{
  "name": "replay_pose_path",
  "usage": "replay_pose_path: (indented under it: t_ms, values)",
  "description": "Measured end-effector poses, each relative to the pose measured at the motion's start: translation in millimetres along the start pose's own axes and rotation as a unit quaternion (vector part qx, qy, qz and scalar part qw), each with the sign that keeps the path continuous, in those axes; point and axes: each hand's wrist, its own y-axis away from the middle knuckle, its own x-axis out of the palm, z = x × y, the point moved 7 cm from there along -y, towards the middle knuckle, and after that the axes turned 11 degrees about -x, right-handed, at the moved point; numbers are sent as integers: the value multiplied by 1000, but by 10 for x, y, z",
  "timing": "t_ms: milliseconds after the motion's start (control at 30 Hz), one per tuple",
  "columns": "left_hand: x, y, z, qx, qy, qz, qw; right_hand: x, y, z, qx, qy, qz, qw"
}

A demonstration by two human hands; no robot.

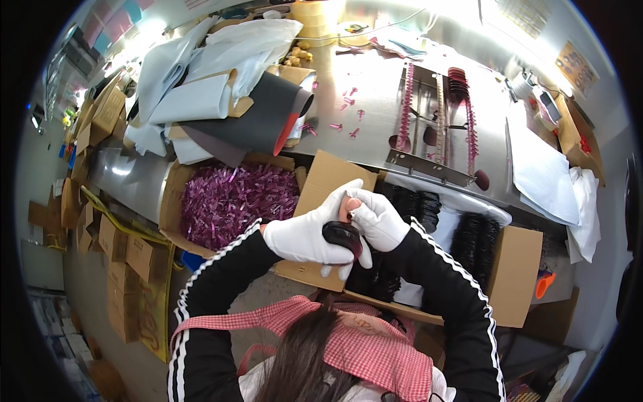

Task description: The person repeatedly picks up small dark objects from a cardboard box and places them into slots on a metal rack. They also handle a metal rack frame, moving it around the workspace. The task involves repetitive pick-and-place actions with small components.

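Both my hands wear white gloves and meet over the gap between two cardboard boxes. My left hand is closed around a dark, glossy, rounded piece with a reddish-purple tint toward its lower edge. A bare fingertip shows above that piece. My right hand is closed in a pinch against this fingertip; anything between its fingers is hidden. Under my right hand and forearm lies an open cardboard box holding rows of black, shiny pieces. Left of my hands, another box holds a heap of purple, shiny, slender pieces.
Beyond the boxes, a metal table carries scattered small pink pieces. A long metal rack there holds dark red ovals. Sheets and bags pile up at the left; white paper lies at the right. Cartons stack on the floor.
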Motion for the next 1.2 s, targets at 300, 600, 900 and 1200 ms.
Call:
replay_pose_path:
  t_ms: [300,600,900,1200]
  values:
    - [-391,672,428,354,240,-11,904,654,-726,111,-192,248,31,949]
    - [-615,512,969,119,304,-269,906,848,-463,435,-339,465,180,797]
    - [-90,-748,-261,-12,-57,68,996,-424,250,772,-253,567,-24,783]
    - [-920,-3103,-2124,152,-631,-339,681,-2131,206,752,-231,580,-306,719]
